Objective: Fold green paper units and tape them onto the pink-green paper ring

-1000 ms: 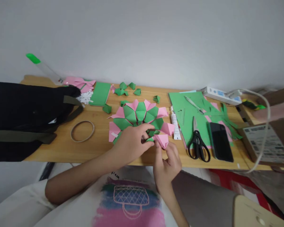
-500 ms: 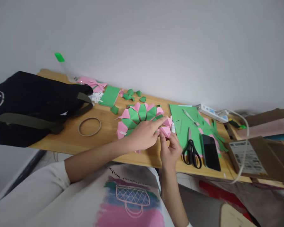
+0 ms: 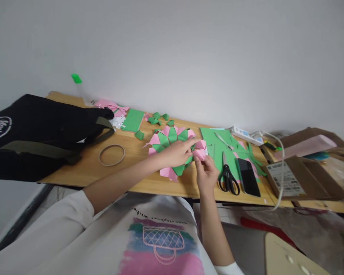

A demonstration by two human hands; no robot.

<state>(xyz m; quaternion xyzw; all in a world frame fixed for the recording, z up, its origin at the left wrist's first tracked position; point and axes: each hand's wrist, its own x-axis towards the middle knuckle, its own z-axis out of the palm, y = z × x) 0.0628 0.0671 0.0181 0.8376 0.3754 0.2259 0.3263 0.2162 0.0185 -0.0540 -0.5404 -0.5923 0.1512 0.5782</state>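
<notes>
Now straightening index on left hand (image 3: 177, 153), curled earlier, over pink-green paper ring (image 3: 164, 140); cannot tell grip. Pinching pink folded piece (image 3: 200, 154) in right hand (image 3: 207, 173), apparently fitting to ring.

The left hand (image 3: 176, 153) reaches across the green-and-pink paper ring (image 3: 164, 139), while the right hand (image 3: 207, 173) pinches a pink piece (image 3: 200, 153) at the ring's right side. Left of the ring lie a thin hoop (image 3: 111, 165) and a black bag (image 3: 48, 137); right of it, scissors (image 3: 228, 177) and a phone (image 3: 248, 176).
</notes>
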